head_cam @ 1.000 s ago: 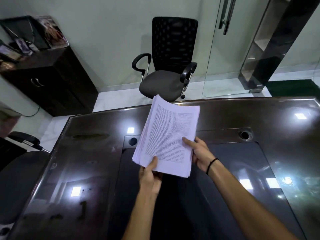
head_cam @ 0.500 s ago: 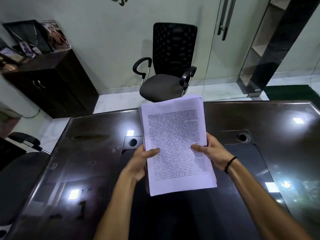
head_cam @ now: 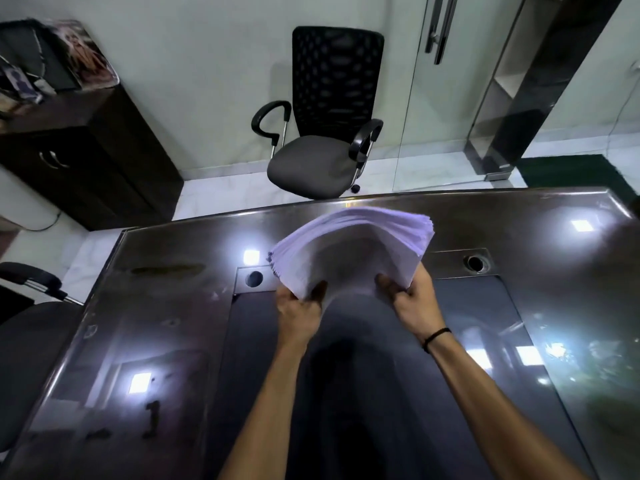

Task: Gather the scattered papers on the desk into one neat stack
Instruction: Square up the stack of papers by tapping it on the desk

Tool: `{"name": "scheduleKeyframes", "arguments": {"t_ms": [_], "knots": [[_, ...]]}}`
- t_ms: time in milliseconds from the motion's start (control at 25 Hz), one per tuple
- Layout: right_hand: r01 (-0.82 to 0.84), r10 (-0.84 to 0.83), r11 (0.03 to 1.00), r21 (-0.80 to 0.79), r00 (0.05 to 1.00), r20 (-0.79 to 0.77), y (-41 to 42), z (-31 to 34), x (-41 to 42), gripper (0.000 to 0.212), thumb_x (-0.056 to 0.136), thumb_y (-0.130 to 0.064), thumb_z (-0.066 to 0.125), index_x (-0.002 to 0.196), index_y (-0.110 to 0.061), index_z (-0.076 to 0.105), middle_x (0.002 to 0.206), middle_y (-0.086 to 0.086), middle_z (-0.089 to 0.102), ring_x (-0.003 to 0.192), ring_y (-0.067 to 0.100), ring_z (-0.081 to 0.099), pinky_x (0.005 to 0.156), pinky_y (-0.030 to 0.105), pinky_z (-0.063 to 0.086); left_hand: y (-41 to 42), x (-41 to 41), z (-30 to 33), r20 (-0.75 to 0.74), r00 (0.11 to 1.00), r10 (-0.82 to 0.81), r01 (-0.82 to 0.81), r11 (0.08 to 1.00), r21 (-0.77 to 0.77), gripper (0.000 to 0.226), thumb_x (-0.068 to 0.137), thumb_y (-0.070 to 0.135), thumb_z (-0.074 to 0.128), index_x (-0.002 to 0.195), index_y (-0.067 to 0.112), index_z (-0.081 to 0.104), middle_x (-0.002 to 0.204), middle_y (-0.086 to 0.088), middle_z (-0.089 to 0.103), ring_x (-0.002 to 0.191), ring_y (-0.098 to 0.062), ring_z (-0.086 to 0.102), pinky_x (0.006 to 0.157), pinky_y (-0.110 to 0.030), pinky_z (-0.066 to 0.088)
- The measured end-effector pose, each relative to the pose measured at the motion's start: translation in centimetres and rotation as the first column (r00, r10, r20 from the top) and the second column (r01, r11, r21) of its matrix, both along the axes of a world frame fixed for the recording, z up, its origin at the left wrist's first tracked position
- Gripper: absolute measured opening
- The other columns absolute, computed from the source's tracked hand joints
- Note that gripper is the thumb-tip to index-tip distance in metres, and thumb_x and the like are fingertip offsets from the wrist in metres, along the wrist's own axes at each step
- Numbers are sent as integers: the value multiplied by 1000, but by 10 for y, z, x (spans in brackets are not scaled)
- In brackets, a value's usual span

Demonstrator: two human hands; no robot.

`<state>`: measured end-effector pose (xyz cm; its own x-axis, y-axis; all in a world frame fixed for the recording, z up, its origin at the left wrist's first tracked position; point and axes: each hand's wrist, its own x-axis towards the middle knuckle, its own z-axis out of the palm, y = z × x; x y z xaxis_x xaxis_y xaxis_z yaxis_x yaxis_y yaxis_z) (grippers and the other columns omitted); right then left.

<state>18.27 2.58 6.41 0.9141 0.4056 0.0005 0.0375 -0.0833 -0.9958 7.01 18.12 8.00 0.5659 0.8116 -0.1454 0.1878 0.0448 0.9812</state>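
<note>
Stack tipped from upright-facing to flat, bowed between hands; left hand, right hand pinch near corners; likely squaring onto worktop.

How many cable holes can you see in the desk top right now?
2: one cable hole left of the paper stack, one right of it. The stack may hide others.

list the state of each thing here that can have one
paper stack: gathered, held off the desk, bowed, far edges fanned
left hand: gripping the stack's near left corner
right hand: gripping its near right corner
office chair: unoccupied
cabinet doors: closed
glass door: closed
</note>
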Motion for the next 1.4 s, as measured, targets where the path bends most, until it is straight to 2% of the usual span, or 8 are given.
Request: {"name": "scheduleKeyframes", "arguments": {"t_ms": [160,280,400,680,800,960,1200,1400], "knots": [[24,-25,997,-67,1000,-14,-3,-16,3,43,82,1,68,121,-16,61,112,1,69,104,18,65,91,44,54,4,-3,-27,-92,993,-78,77,997,-24,20,84,5,77,95,20,68,85,7,75,80,-14,71,68,-20,57],[8,-14,996,-86,998,-69,-3,-24,13,42,82,-1,68,117,-23,62,110,2,70,105,24,66,91,51,54,5,1,-37,-85,992,-97,94,995,-39,31,88,6,73,117,17,65,102,1,75,91,-9,72,83,-26,58],[5,-12,997,-76,996,-91,-2,-31,21,40,82,-4,71,107,-34,62,107,0,70,102,23,66,91,49,55,8,4,-49,-94,990,-108,104,994,-41,35,91,9,72,124,15,62,105,3,74,95,-8,70,87,-27,57],[-129,113,985,-116,984,-136,3,-36,54,30,84,-2,74,109,-14,64,104,1,72,93,14,68,84,34,56,36,21,-49,-216,947,-236,253,966,53,30,88,13,75,115,20,64,102,9,74,95,-9,71,74,-17,55],[-259,231,965,-40,912,-339,3,-43,82,35,83,-2,75,112,-18,64,115,4,72,104,21,70,91,38,55,62,36,-49,-181,916,-359,328,928,-180,45,86,12,78,127,21,62,115,8,75,100,-10,72,87,-31,58],[-228,143,968,-109,851,-505,7,-78,82,32,81,3,74,107,-16,66,116,12,72,101,30,70,92,49,55,62,51,-84,-279,889,-364,249,893,-374,56,84,5,78,134,23,60,115,5,75,98,-15,74,89,-41,60],[-195,47,955,-225,844,-534,22,-106,100,30,80,3,75,103,-15,66,111,12,72,90,25,72,84,45,59,63,72,-115,-355,881,-312,163,905,-392,42,87,6,75,120,29,64,113,5,75,96,-17,74,86,-44,61],[-190,-40,858,-478,902,-430,30,-127,105,30,77,-11,82,101,-19,66,106,2,72,93,22,69,88,39,57,64,80,-133,-504,813,-293,202,952,-229,30,83,12,80,108,22,66,110,4,74,94,-15,71,86,-38,61]]}}
